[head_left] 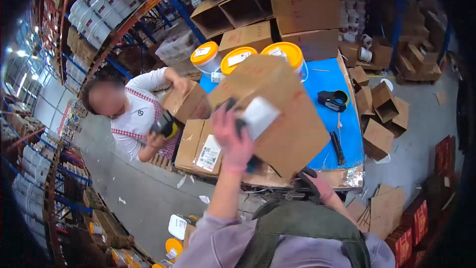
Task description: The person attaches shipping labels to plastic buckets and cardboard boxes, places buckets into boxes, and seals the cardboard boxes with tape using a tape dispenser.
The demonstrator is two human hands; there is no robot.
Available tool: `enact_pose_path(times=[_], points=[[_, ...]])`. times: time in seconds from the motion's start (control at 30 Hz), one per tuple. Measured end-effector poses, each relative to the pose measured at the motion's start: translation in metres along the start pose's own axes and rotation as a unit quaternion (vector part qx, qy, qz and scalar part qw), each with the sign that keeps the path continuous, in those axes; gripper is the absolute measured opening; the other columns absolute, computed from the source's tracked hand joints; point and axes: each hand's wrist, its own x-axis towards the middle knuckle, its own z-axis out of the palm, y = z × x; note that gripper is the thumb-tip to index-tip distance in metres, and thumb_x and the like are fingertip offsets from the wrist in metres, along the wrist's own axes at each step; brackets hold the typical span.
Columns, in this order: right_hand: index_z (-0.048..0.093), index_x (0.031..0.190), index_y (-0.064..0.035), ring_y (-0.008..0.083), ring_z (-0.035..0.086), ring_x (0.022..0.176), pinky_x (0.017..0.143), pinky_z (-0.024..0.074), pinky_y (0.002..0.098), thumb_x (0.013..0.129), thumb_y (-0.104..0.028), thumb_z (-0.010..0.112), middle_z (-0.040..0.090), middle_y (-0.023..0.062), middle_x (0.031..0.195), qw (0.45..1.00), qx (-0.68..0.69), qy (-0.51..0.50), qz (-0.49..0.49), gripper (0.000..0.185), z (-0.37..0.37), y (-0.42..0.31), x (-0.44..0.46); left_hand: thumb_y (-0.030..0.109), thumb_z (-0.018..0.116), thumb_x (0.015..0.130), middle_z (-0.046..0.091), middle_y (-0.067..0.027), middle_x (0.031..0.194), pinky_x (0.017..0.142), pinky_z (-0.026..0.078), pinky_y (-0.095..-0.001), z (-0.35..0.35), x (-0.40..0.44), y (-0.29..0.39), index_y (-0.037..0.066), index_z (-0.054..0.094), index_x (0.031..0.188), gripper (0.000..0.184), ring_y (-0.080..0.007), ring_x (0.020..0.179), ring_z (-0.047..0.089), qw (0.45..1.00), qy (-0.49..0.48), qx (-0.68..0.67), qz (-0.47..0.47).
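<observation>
A large brown cardboard box (297, 129) is tilted above the near part of the blue-topped table (322, 77). My left hand (232, 136), in a pink and dark glove, grips the box's left side, beside a white label (260, 115) on it. At the lower right corner of the box, my right hand (313, 182) holds it from below, fingers partly hidden. Just left of my left hand stands a taped box (191, 144) with a printed shipping label (208, 154). Behind the tilted box are white buckets with yellow lids (204, 52).
A co-worker (141, 104) at the left holds a tape dispenser (166, 126) by another box (187, 101). On the table's right lie a black tape dispenser (333, 100) and a black tool (337, 148). Open boxes (386, 101) litter the floor right; stacked cartons (305, 7) stand behind.
</observation>
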Motion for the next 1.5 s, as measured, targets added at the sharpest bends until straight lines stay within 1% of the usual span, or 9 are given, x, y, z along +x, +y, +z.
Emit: enact_pose_path(times=[0.23, 0.4, 0.47, 0.6, 0.73, 0.8, 1.0, 1.2, 1.5], points=[[0.056, 0.125, 0.0015, 0.0170, 0.059, 0.112, 0.097, 0.0464, 0.0336, 0.084, -0.017, 0.072, 0.064, 0.0105, 0.120, 0.963, -0.250, 0.095, -0.020, 0.047, -0.022, -0.092, -0.023, 0.017, 0.051, 0.082, 0.047, -0.0280, 0.132, 0.105, 0.032, -0.0557, -0.044, -0.052, 0.032, -0.003, 0.046, 0.130, 0.052, -0.0475, 0.121, 0.043, 0.996, -0.084, -0.002, -0.033], [0.048, 0.135, 0.0008, 0.0263, 0.046, 0.129, 0.108, 0.0371, 0.0414, 0.068, -0.021, 0.086, 0.049, 0.0184, 0.140, 0.958, 0.076, 0.017, -0.277, 0.080, -0.012, -0.142, -0.032, 0.016, 0.058, 0.077, 0.046, -0.0245, 0.134, 0.108, 0.029, -0.0574, 0.005, -0.043, 0.109, 0.001, 0.048, 0.124, 0.050, -0.0460, 0.122, 0.044, 0.980, -0.161, -0.106, 0.040], [0.052, 0.131, 0.0008, 0.0253, 0.055, 0.119, 0.100, 0.0442, 0.0395, 0.073, -0.024, 0.084, 0.054, 0.0183, 0.135, 0.974, -0.216, 0.060, -0.023, 0.071, -0.024, -0.162, -0.050, 0.017, 0.061, 0.073, 0.049, -0.0218, 0.130, 0.109, 0.029, -0.0546, 0.030, -0.049, 0.129, 0.000, 0.056, 0.113, 0.043, -0.0433, 0.123, 0.043, 0.971, -0.227, -0.079, 0.019], [0.058, 0.121, 0.0042, 0.0189, 0.065, 0.097, 0.085, 0.0509, 0.0336, 0.075, -0.031, 0.083, 0.065, 0.0168, 0.114, 0.995, -0.054, 0.089, -0.002, 0.064, -0.053, -0.113, -0.037, 0.021, 0.066, 0.070, 0.053, -0.0211, 0.126, 0.107, 0.031, -0.0492, 0.022, -0.032, 0.126, 0.001, 0.058, 0.113, 0.049, -0.0399, 0.121, 0.047, 0.952, -0.295, -0.072, 0.035], [0.055, 0.123, 0.0060, 0.0214, 0.061, 0.104, 0.091, 0.0480, 0.0341, 0.083, -0.035, 0.076, 0.064, 0.0153, 0.115, 0.985, -0.011, 0.157, 0.066, 0.060, -0.103, -0.048, -0.044, 0.014, 0.059, 0.082, 0.054, -0.0220, 0.128, 0.108, 0.032, -0.0466, -0.005, 0.010, 0.091, -0.002, 0.051, 0.130, 0.051, -0.0387, 0.125, 0.046, 0.981, -0.027, -0.130, -0.139], [0.055, 0.123, 0.0057, 0.0208, 0.061, 0.104, 0.091, 0.0476, 0.0337, 0.084, -0.034, 0.075, 0.064, 0.0143, 0.115, 0.963, -0.043, 0.245, 0.101, 0.059, -0.118, -0.065, -0.061, 0.011, 0.053, 0.088, 0.052, -0.0230, 0.132, 0.109, 0.032, -0.0464, -0.005, 0.042, 0.061, -0.003, 0.041, 0.140, 0.055, -0.0414, 0.127, 0.044, 0.993, -0.059, 0.057, -0.084], [0.061, 0.116, 0.0043, 0.0175, 0.061, 0.097, 0.087, 0.0487, 0.0327, 0.089, -0.027, 0.070, 0.066, 0.0093, 0.106, 0.950, 0.063, 0.301, 0.043, 0.042, -0.171, -0.032, -0.067, 0.019, 0.057, 0.087, 0.047, -0.0244, 0.136, 0.107, 0.033, -0.0505, 0.103, 0.049, 0.077, -0.001, 0.037, 0.142, 0.062, -0.0421, 0.126, 0.044, 0.919, -0.327, 0.216, 0.039], [0.063, 0.114, 0.0043, 0.0167, 0.063, 0.092, 0.083, 0.0500, 0.0303, 0.087, -0.024, 0.072, 0.068, 0.0103, 0.103, 0.935, -0.066, 0.348, 0.025, 0.040, -0.168, -0.015, -0.049, 0.021, 0.061, 0.076, 0.034, -0.0251, 0.148, 0.117, 0.016, -0.0511, 0.065, -0.001, 0.097, 0.001, 0.031, 0.146, 0.079, -0.0430, 0.137, 0.030, 0.930, -0.344, 0.130, 0.004], [0.061, 0.116, 0.0058, 0.0198, 0.064, 0.093, 0.084, 0.0500, 0.0314, 0.089, -0.022, 0.070, 0.068, 0.0138, 0.104, 0.965, -0.056, 0.255, 0.024, 0.040, -0.123, -0.036, -0.064, 0.027, 0.059, 0.089, 0.045, -0.0248, 0.138, 0.111, 0.028, -0.0499, 0.067, 0.068, 0.010, 0.001, 0.044, 0.137, 0.056, -0.0407, 0.130, 0.040, 0.870, -0.492, -0.021, 0.011]])
